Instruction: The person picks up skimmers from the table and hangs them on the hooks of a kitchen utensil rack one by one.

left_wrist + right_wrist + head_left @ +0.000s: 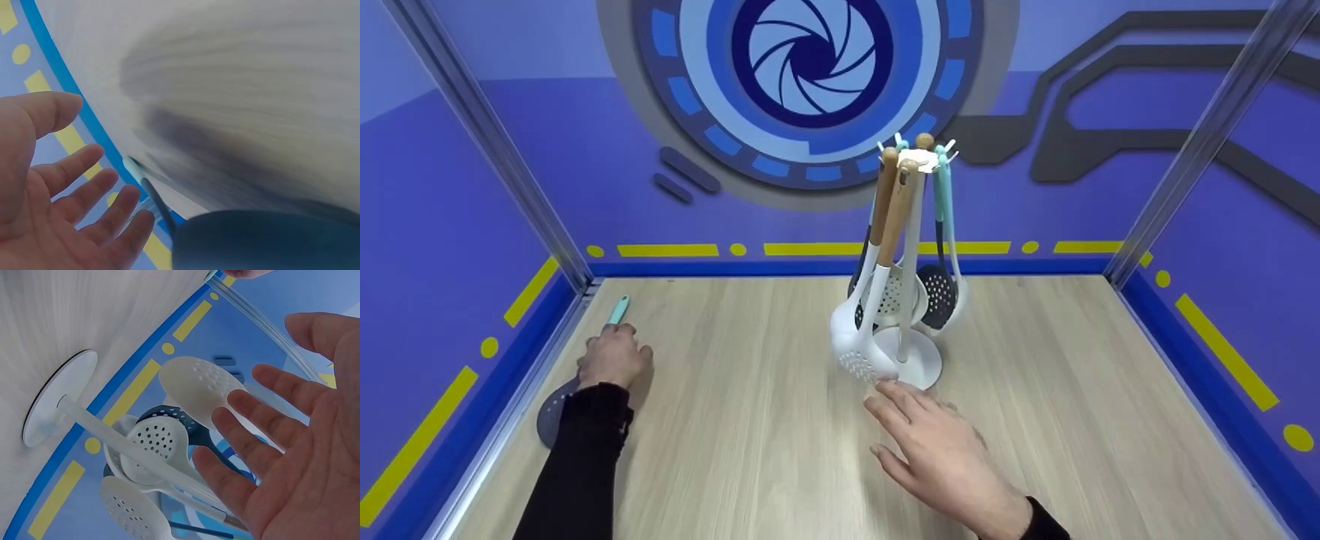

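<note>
A dark perforated skimmer [553, 418] with a mint-green handle lies at the table's left side. My left hand [613, 358] is over its handle, hiding the middle part. In the left wrist view the left fingers are spread and loosely bent beside the skimmer's handle [134, 169], with nothing gripped. My right hand [941, 457] hovers in front of the white utensil stand [924, 367], fingers extended and holding nothing. Its fingertips overlap the stand's base in the head view. A white slotted spoon [879, 300] with a wooden handle hangs on the near side of the stand.
Other utensils hang around the stand, among them a dark skimmer [937, 292] and a white perforated ladle [154, 447]. The wooden table [735, 420] is bounded by blue printed panels and metal corner posts [1185, 142].
</note>
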Action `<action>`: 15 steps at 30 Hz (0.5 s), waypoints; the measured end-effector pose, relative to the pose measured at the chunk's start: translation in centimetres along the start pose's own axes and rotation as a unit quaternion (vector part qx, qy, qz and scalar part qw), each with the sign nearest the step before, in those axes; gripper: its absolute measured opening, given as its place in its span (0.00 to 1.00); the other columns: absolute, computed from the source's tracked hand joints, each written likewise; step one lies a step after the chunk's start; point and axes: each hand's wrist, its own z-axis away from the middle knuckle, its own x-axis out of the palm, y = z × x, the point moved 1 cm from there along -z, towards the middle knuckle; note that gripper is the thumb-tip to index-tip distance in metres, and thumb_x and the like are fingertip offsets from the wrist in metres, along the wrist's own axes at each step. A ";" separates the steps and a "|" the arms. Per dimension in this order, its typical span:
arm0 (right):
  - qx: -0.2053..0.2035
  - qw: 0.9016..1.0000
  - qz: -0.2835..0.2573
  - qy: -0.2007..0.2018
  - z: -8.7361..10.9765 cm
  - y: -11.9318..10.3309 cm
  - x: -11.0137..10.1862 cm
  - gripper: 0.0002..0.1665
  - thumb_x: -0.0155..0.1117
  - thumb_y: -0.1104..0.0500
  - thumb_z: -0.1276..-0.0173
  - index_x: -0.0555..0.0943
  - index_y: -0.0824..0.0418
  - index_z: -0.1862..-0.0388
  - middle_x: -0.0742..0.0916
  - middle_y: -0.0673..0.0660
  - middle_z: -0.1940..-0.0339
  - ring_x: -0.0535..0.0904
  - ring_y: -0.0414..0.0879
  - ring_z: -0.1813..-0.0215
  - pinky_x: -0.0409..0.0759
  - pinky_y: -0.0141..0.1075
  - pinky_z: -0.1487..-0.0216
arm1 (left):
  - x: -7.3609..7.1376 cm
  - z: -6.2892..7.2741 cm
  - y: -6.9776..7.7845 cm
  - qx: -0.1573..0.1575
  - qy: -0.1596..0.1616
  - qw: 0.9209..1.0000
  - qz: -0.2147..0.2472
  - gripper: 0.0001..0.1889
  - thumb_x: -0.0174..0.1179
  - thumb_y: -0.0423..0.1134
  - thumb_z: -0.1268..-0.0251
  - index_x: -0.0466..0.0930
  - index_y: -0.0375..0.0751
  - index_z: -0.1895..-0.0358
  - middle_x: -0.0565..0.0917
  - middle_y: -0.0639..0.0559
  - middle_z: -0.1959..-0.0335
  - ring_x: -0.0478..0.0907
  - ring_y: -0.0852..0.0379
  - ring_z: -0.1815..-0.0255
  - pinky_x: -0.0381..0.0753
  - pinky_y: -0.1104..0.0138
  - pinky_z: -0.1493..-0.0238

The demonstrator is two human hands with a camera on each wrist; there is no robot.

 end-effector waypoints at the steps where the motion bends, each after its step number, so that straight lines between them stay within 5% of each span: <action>1: -0.001 1.000 -0.001 0.000 0.0 0.0 0.1 0.33 0.60 0.39 0.41 0.69 0.45 0.36 0.72 0.48 0.33 0.70 0.46 0.35 0.77 0.48 0.53 | 0.1 0.0 -0.2 -0.001 0.000 1.000 0.000 0.27 0.52 0.48 0.37 0.67 0.31 0.41 0.69 0.28 0.44 0.67 0.25 0.50 0.69 0.35 0.63; 15: -0.014 1.000 0.004 -0.007 0.5 -0.5 1.1 0.34 0.59 0.38 0.41 0.69 0.46 0.36 0.74 0.50 0.34 0.72 0.51 0.37 0.77 0.49 0.50 | 0.1 0.2 -1.5 -0.021 -0.024 0.999 0.011 0.28 0.51 0.46 0.37 0.65 0.25 0.42 0.64 0.22 0.42 0.62 0.21 0.47 0.68 0.34 0.62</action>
